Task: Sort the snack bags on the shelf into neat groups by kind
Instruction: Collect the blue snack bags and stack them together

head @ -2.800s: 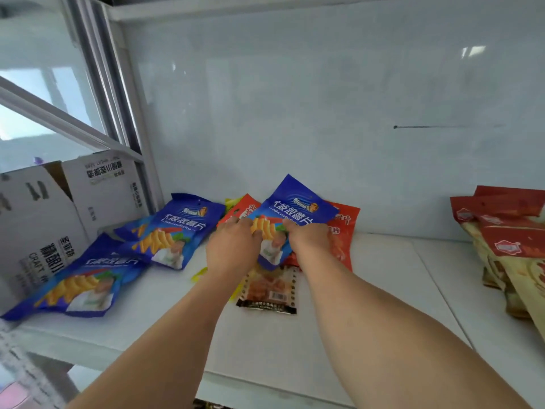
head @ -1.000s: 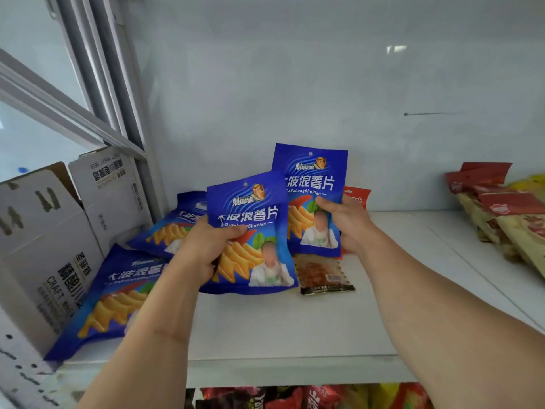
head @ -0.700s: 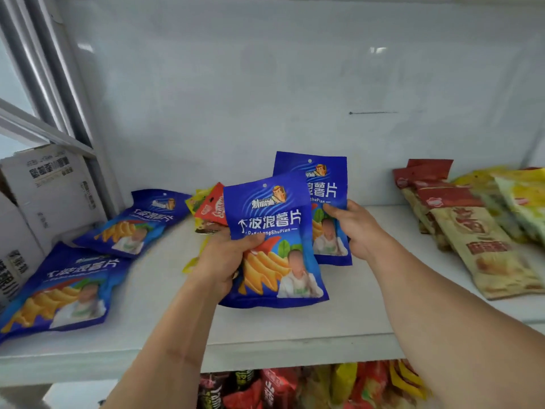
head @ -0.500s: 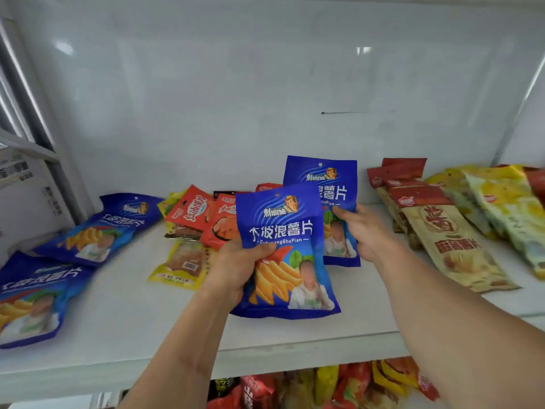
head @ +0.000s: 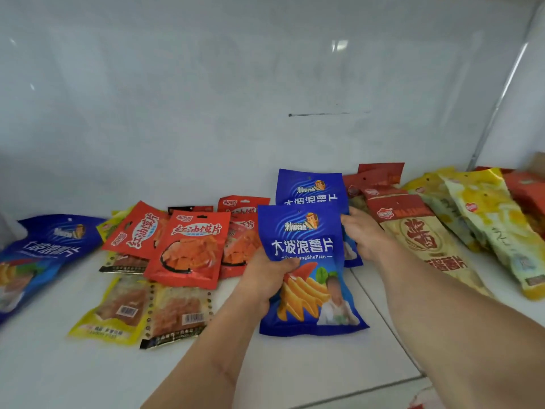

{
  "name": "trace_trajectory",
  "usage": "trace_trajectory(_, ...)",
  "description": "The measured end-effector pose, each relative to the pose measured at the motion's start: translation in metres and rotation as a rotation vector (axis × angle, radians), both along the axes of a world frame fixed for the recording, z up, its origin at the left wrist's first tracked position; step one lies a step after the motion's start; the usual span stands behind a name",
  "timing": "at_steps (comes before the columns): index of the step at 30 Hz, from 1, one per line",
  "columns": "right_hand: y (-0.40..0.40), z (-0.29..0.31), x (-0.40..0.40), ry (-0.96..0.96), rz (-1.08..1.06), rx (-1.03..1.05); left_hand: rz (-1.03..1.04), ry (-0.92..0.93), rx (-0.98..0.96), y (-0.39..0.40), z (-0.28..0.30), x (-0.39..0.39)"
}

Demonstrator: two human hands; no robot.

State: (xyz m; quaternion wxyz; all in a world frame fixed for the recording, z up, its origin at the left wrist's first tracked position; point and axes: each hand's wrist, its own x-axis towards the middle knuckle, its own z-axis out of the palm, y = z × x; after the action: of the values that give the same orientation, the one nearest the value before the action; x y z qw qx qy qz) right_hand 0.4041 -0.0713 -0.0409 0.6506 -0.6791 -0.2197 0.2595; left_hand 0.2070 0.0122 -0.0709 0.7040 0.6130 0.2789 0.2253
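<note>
The left hand (head: 267, 278) grips a glossy, flat rectangular blue chip bag (head: 309, 270) by its left edge, thumb curled across the front; the right hand (head: 364, 234) pinches a second blue bag (head: 311, 187) upright behind it, over the smooth white shelf (head: 295, 370). Shiny red pouches (head: 191, 249) and crinkly clear-windowed packets (head: 141, 311), barely seen half a second ago, now fill the left.

Left hand (head: 265, 278) holds a front blue bag (head: 306, 270), right hand (head: 362, 234) a rear blue bag (head: 309, 187), above the shelf (head: 309, 364).
</note>
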Motion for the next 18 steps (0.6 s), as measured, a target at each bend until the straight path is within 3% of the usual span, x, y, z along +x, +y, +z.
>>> trace_trajectory(8,0.024,-0.002,0.036,0.207,-0.063,-0.048,0.147,0.093,0.189,0.004,-0.008,0.043)
trace_trajectory(12,0.022,0.001,0.044,0.095,0.062,-0.121,0.237,0.174,0.271,0.0,-0.014,0.068)
trace_trajectory(16,0.021,-0.006,0.051,0.04,0.111,-0.078,0.36,0.37,0.518,-0.004,-0.019,0.086)
trace_trajectory(18,0.023,-0.01,0.055,0.015,0.114,-0.069,0.397,0.391,0.532,-0.004,-0.018,0.091)
